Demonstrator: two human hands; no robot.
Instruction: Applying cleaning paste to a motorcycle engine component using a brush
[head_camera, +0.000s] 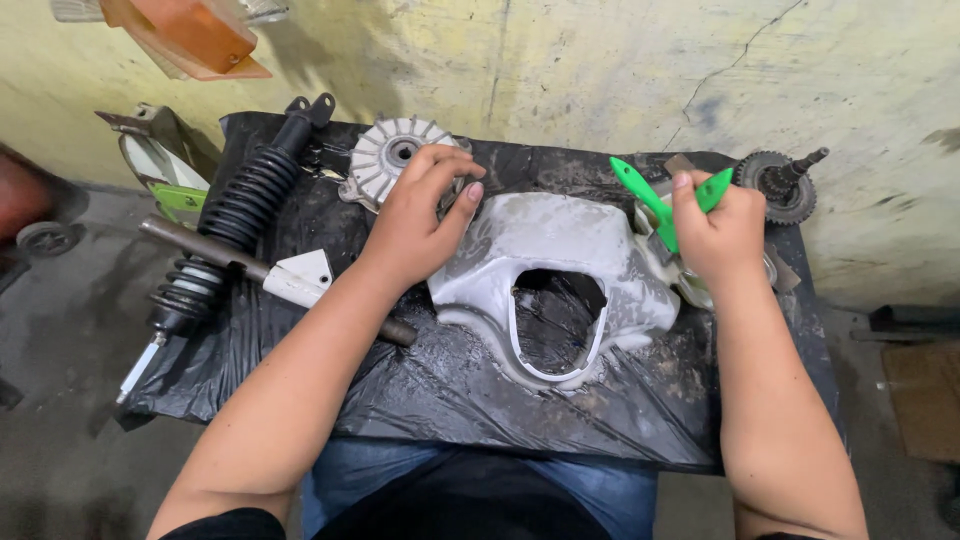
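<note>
Near edge: sitting close against the table (760, 440), knees in jeans just under its black plastic sheet (440, 390).
Cowl: lying wet and soapy at the table's middle, a grey-white body panel (560, 255) with a large opening facing the near edge.
Left hand: resting (415, 215) on the cowl's far-left corner, fingers curled together and pressing down, steadying rather than gripping.
Right hand: closing (715, 235) around two green brush handles (660, 200) at the cowl's right side, fist clamped tight; bristles hidden behind the hand.
Step in hand: judging by the suds, scrubbing the cowl, with the brushes held at its right flank.
Next move: probably calling for a firm left-hand hold while working the bristles along the dirty rim.
Left side: lying diagonally, a black coil shock (235, 225) beside a steel rod (210, 250) with a white bracket (300, 275).
Far edge: sitting behind the left hand, a finned metal hub (385, 160).
Far right corner: hanging partly over the edge, a gear on a shaft (785, 185).
</note>
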